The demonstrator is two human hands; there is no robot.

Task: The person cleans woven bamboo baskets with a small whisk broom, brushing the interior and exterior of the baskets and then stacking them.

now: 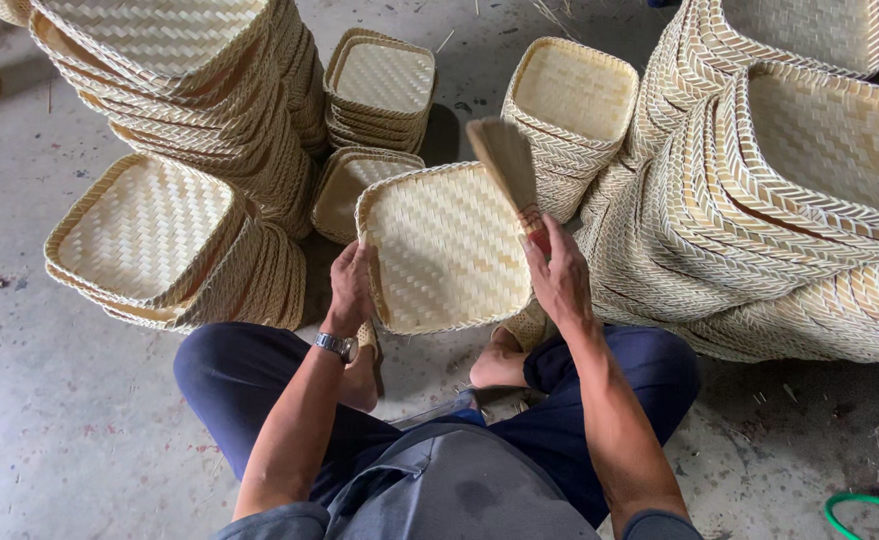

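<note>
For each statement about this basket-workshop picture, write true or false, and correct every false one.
1. The left hand grips the edge of a square woven tray. True.
2. The right hand is empty. False: it holds a small brush with its bristles raised above the tray.
3. Stacks of woven trays stand around the person on the floor. True.
4. A wristwatch is worn on the right wrist. False: it is on the left wrist.
5. The person wears shoes. False: the feet beneath the tray are bare.
</note>
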